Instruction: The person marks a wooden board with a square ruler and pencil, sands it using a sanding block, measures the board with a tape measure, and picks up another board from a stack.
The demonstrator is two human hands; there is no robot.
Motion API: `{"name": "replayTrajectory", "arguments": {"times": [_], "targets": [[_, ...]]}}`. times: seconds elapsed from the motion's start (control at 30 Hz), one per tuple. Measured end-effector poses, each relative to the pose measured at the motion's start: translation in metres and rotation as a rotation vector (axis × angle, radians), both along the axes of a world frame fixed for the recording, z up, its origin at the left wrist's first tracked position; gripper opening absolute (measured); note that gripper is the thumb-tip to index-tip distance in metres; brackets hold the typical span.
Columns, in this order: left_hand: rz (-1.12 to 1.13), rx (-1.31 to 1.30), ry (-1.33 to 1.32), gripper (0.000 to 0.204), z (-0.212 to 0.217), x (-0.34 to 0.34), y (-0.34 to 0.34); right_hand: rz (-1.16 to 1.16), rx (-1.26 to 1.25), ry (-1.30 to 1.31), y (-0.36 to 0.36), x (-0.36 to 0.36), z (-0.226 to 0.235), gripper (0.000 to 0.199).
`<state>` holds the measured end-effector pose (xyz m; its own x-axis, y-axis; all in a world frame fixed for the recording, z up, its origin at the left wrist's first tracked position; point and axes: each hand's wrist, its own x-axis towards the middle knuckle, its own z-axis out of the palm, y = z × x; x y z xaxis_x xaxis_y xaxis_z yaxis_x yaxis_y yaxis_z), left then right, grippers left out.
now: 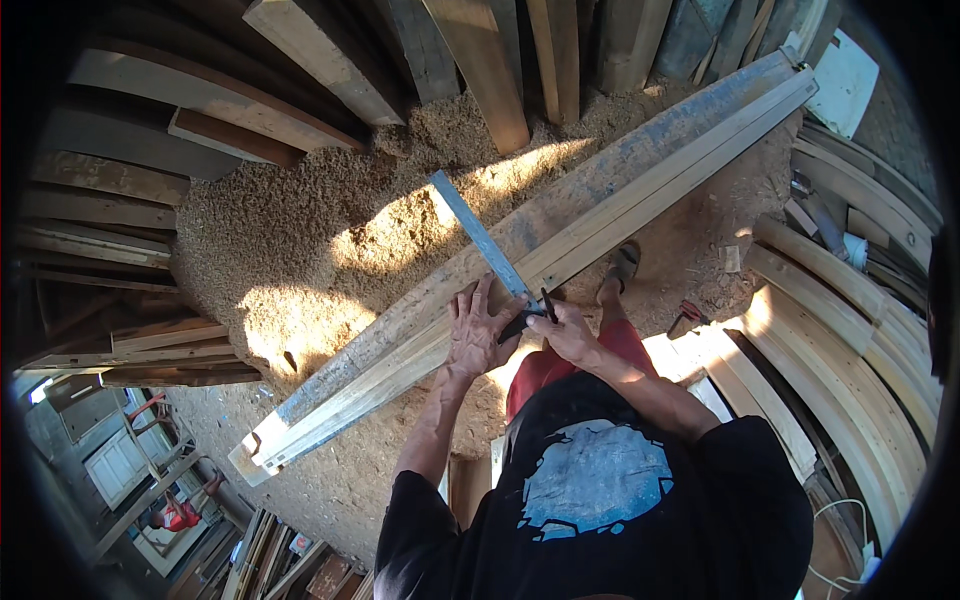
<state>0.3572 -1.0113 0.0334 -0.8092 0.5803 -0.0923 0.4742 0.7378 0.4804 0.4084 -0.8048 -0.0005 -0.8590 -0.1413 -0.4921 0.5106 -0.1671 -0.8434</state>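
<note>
A long, pale wooden plank [400, 362] lies diagonally along a thicker, weathered beam [600, 165]. Across both rests the metal blade of a try square [468, 218], its dark stock against the plank's near edge. My left hand [478, 332] presses on the plank, fingers spread, with the thumb side gripping the square near its stock. Just to its right, my right hand [568, 335] is closed around a thin dark marking pencil [548, 304], held near the blade's base. The pencil's tip is too small to make out.
Sawdust [290, 215] is heaped beyond the beam. Timber boards [490, 70] stand along the far side, and more planks [840, 350] are stacked at right. A red-handled tool [687, 316] lies near my sandalled foot [624, 262]. Another person [180, 513] in red is at far lower left.
</note>
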Motion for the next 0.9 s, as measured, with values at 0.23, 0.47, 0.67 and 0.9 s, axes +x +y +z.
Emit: {"name": "replayTrajectory", "arguments": {"times": [0.23, 0.47, 0.67, 0.9], "targets": [[0.031, -0.028, -0.023, 0.073, 0.005, -0.002, 0.01, -0.026, 0.125, -0.042, 0.004, 0.001, -0.001, 0.017], [0.038, -0.075, -0.037, 0.079, 0.008, -0.002, 0.012, -0.019, 0.122, -0.088, 0.005, -0.001, 0.003, 0.017], [0.037, -0.087, -0.037, 0.077, 0.008, -0.003, 0.013, -0.028, 0.084, -0.106, 0.005, -0.004, 0.01, 0.015], [0.037, -0.088, -0.034, 0.077, 0.009, -0.003, 0.013, -0.021, 0.049, -0.051, 0.006, -0.001, 0.0, 0.016]]}}
